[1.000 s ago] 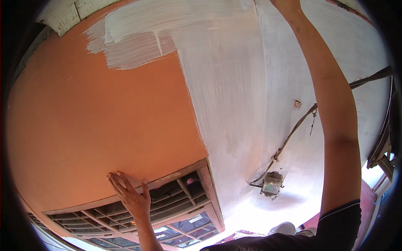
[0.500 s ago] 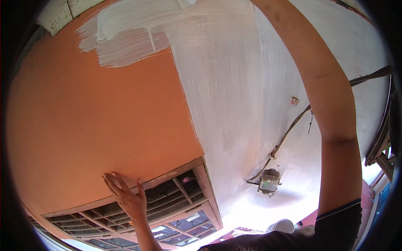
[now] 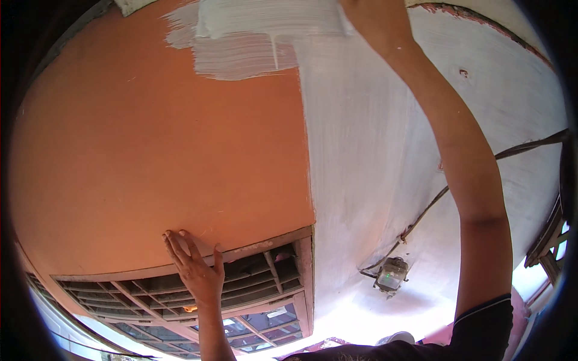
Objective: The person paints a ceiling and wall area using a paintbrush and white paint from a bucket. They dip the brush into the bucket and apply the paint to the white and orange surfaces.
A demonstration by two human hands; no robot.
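Note:
An orange wall [image 3: 162, 150] fills the left, with wet white paint [image 3: 259, 36] brushed in streaks over its top. A single drip hangs below the thick part of that paint. My left hand [image 3: 195, 265] rests with fingers stretched and apart against the wall's lower edge, at the wooden frame of a slatted vent [image 3: 120, 292]. High up, my right hand [image 3: 376, 21] reaches to the right end of the wet paint. The top edge of the picture cuts off its fingers, and whatever they may hold is hidden.
White-coated wall [image 3: 361, 138] lies right of the orange area. A dark cable [image 3: 424, 213] runs across it, behind my right forearm, to a small boxy fixture [image 3: 392, 274]. Glass window panes [image 3: 265, 328] sit below the vent. A white rounded object [image 3: 395, 338] shows beyond my shoulder.
The view has shifted, so the wall and vent sit farther right. My right hand has come partly into sight at the top. My left hand stays against the same spot above the vent.

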